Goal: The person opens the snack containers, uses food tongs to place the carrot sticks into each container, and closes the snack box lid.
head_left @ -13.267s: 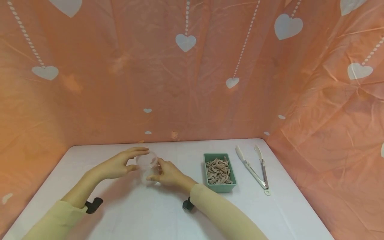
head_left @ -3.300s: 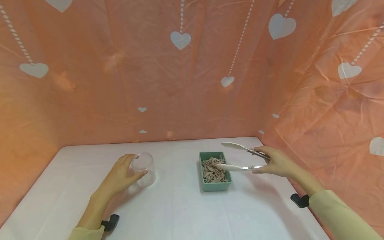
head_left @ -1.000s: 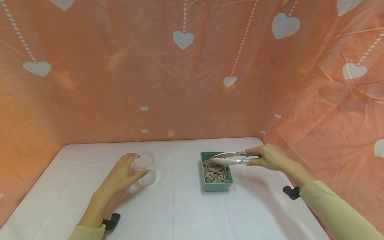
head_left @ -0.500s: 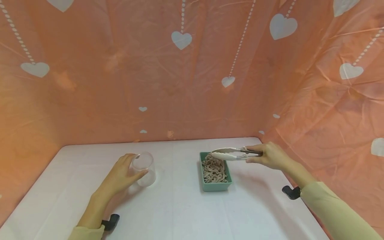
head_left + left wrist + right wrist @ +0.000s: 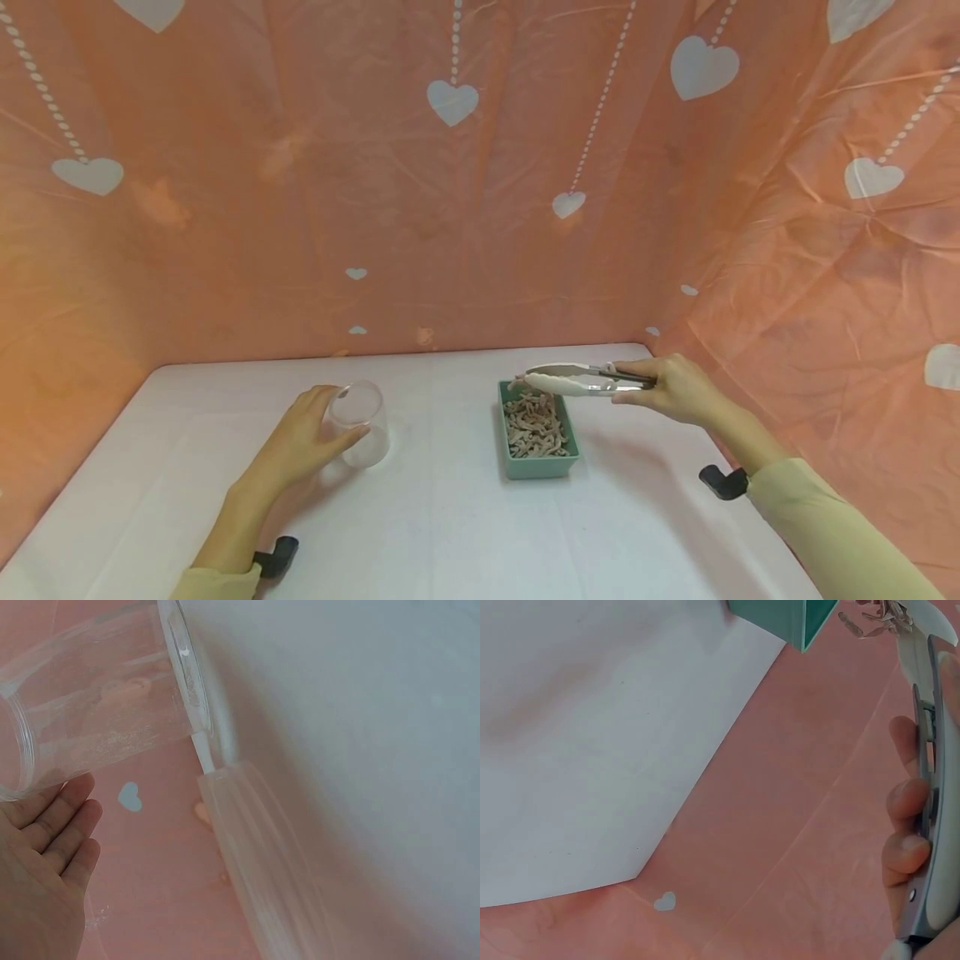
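Observation:
A clear plastic jar point(image 5: 366, 419) stands upright and uncapped at the left of the table. My left hand point(image 5: 303, 446) holds it, thumb at its front and fingers round the far left side; the left wrist view shows those fingers point(image 5: 71, 817) along its wall. My right hand point(image 5: 681, 390) grips a pair of white-tipped metal tongs point(image 5: 581, 385). Greyish-brown strips point(image 5: 881, 619) are pinched at the tong tips, just above the rear of a green rectangular box point(image 5: 540, 469). More such strips point(image 5: 536, 427) fill the box.
The white-covered table point(image 5: 442, 533) meets an orange curtain point(image 5: 405, 208) with white hearts behind and at both sides. In the left wrist view a translucent curved, ridged piece point(image 5: 262, 862) lies near the jar. Black wrist mounts point(image 5: 277, 557) sit on both forearms.
Earlier both hands were at the jar and the tongs lay on the table. The right hand then took the tongs, squeezed them in the box and raised strips; the left hand stayed at the jar.

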The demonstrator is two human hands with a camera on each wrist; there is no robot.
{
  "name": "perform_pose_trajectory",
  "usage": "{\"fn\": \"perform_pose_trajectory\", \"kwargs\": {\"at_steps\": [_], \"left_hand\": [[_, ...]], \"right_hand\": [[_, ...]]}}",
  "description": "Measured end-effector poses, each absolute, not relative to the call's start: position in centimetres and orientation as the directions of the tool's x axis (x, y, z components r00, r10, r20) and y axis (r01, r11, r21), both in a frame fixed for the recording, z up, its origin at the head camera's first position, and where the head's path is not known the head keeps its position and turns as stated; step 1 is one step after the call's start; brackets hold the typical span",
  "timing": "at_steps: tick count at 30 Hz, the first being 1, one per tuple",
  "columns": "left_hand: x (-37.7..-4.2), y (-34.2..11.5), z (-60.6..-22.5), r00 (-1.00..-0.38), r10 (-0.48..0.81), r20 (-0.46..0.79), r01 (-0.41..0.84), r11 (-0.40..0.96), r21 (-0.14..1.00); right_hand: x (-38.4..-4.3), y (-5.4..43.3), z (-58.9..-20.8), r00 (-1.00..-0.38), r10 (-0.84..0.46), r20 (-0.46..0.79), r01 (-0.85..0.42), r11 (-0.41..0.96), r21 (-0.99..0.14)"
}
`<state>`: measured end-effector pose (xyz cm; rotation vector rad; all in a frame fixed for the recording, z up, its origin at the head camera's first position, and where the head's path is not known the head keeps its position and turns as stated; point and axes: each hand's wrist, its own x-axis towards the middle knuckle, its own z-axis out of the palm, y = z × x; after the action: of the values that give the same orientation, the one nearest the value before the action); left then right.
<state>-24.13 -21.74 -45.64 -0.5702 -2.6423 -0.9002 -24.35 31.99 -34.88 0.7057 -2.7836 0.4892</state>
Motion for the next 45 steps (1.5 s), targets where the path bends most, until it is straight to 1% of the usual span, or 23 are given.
{"fn": "perform_pose_trajectory", "kwargs": {"at_steps": [6, 16, 25, 28, 31, 40, 45], "left_hand": [[-24.2, -21.8, -45.6, -0.875, 0.275, 0.397, 0.461, 0.724, 0.513], [-24.3, -21.9, -45.8, -0.877, 0.274, 0.394, 0.458, 0.724, 0.517], [-24.3, -21.9, -45.7, -0.881, 0.275, 0.386, 0.454, 0.722, 0.522], [-24.2, -21.9, -45.7, -0.880, 0.275, 0.388, 0.456, 0.719, 0.525], [-24.2, -21.9, -45.7, -0.879, 0.274, 0.390, 0.457, 0.719, 0.524], [-24.1, -21.8, -45.6, -0.869, 0.272, 0.414, 0.469, 0.722, 0.509], [-24.1, -21.7, -45.7, -0.874, 0.269, 0.405, 0.462, 0.721, 0.516]], "right_hand": [[-24.6, 31.7, -34.9, -0.840, -0.430, 0.332, -0.520, 0.813, -0.262], [-24.5, 31.1, -34.6, -0.844, -0.422, 0.332, -0.519, 0.798, -0.306], [-24.9, 30.0, -34.3, -0.808, -0.451, 0.380, -0.568, 0.767, -0.297], [-25.3, 29.5, -34.4, -0.783, -0.463, 0.415, -0.597, 0.748, -0.290], [-25.6, 29.0, -34.3, -0.771, -0.461, 0.440, -0.609, 0.735, -0.297], [-26.2, 27.0, -34.2, -0.779, -0.458, 0.429, -0.611, 0.709, -0.353], [-26.5, 25.7, -34.3, -0.810, -0.434, 0.394, -0.575, 0.720, -0.389]]}}
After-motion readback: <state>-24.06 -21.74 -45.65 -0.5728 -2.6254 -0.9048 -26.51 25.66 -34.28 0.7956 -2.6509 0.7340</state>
